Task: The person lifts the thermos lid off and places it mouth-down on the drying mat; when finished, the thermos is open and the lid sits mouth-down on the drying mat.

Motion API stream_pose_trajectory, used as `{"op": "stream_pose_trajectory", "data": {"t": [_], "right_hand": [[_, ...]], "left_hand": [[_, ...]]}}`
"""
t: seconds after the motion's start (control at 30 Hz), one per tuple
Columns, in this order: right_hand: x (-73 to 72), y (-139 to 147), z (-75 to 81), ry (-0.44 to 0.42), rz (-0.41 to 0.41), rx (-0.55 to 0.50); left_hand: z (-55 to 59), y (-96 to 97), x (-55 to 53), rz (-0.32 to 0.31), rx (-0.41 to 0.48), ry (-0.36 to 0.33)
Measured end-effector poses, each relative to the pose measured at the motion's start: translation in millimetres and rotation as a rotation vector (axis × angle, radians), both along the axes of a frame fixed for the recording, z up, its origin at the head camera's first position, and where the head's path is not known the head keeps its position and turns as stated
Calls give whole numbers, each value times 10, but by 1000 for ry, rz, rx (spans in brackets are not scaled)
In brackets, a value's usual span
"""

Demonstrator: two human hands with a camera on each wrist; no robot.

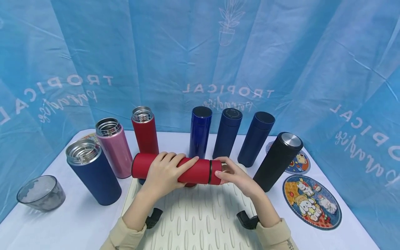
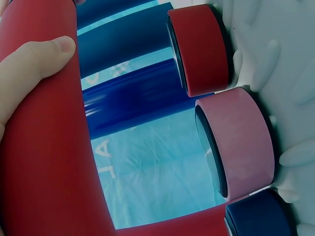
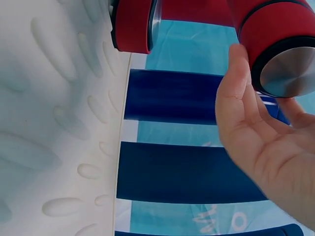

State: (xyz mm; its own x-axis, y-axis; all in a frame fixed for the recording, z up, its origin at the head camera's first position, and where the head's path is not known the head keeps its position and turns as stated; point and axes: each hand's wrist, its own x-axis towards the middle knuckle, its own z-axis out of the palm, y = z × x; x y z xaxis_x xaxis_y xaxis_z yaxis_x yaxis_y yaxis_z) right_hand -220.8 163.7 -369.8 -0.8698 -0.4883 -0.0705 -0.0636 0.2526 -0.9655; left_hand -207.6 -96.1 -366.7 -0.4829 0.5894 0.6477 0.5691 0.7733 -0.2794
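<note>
A red vacuum flask (image 1: 200, 172) is held lying sideways above the pale ribbed mat (image 1: 193, 222). My left hand (image 1: 165, 173) grips it round the body, with the thumb (image 2: 42, 56) across the red side in the left wrist view. At its right end my right hand (image 1: 235, 175) pinches the red lid (image 3: 283, 29), which has a black rim and a steel disc on top. The lid sits on the flask. Below, a red lid (image 2: 204, 51), a pink lid (image 2: 241, 142) and a navy lid (image 2: 261, 214) lie on the mat, mostly hidden in the head view.
Lidless navy (image 1: 95, 175), pink (image 1: 117, 149) and red (image 1: 146, 135) flasks stand at the left. Several lidded blue flasks (image 1: 200, 133) and a black flask (image 1: 276, 165) stand behind and right. A glass bowl (image 1: 42, 194) is far left; a round cartoon mat (image 1: 312, 203) lies right.
</note>
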Motion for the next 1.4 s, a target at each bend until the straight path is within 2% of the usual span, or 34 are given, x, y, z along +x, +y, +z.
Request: {"op": "stream_pose_trajectory", "data": {"t": [0.17,0.33,0.43,0.67,0.8,0.9,1.1,1.23,1.4], "right_hand": [[17,-6,-15,100,25,-8],[31,-23,-1,204,27,27],[36,-25,11,189,21,32],[17,-3,15,38,-33,70],[-4,6,2,9,-34,96],[-11,15,-2,8,-17,77],[-18,37,-12,43,17,-1],[-10,30,-16,124,40,-23],[-3,7,-16,225,33,-2]], "left_hand": [[-7,-4,4,2,9,-16],[-8,-12,11,16,23,-40],[-2,-17,14,22,27,-42],[6,-21,10,16,20,-26],[2,-17,6,5,11,-20],[0,-16,8,4,4,-17],[2,-12,9,9,8,-23],[8,-13,15,19,8,-29],[24,-19,30,31,11,-33]]}}
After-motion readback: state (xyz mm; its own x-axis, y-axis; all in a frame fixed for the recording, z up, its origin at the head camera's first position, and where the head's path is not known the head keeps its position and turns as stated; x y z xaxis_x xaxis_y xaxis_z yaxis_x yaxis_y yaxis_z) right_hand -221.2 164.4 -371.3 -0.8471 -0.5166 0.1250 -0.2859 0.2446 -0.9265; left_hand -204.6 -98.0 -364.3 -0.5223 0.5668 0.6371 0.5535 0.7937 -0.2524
